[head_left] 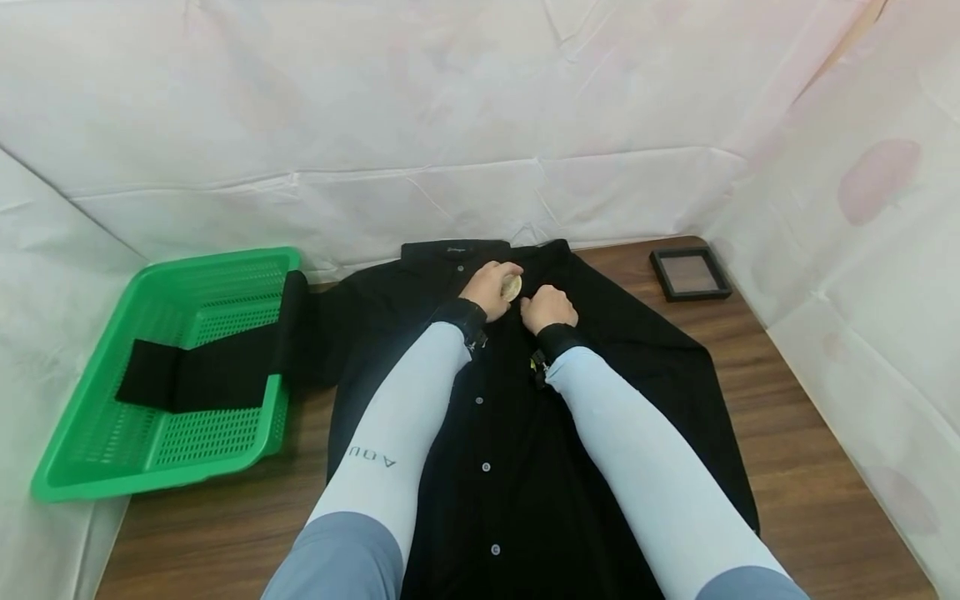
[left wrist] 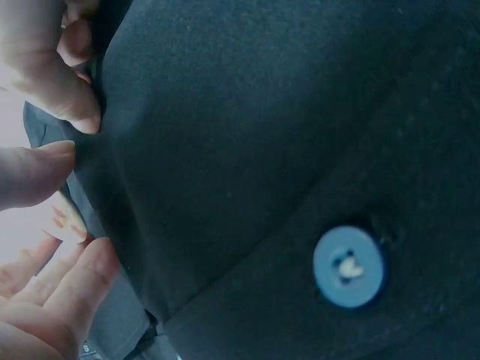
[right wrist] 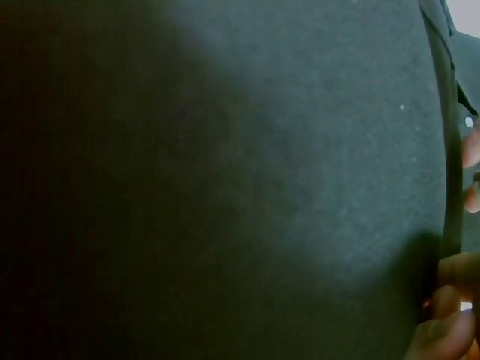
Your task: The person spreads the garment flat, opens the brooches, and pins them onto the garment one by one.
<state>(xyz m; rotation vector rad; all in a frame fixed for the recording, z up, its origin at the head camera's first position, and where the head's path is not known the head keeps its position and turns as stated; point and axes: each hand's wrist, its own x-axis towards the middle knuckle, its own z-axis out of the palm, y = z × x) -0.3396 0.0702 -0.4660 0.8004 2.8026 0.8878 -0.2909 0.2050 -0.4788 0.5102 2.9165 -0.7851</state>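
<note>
A black button-up shirt [head_left: 480, 500] lies front up, its collar [head_left: 453, 248] at the far side. My left hand [head_left: 487, 289] holds a round pale-gold disc [head_left: 512, 287], like a badge, over the upper chest. In the left wrist view the disc [left wrist: 67, 219] shows edge-on between fingers, beside the cloth. Just to the right, my right hand [head_left: 550, 308] pinches the shirt's fabric with curled fingers. Its fingertips [right wrist: 450, 334] sit at a raised fold in the right wrist view. The disc's back is hidden.
A green plastic basket [head_left: 161, 479] stands at the left, with one black sleeve [head_left: 225, 371] draped over its rim and inside. A small black square frame [head_left: 690, 273] lies at the far right of the wooden table [head_left: 817, 492]. White sheeting [head_left: 450, 100] closes the back and sides.
</note>
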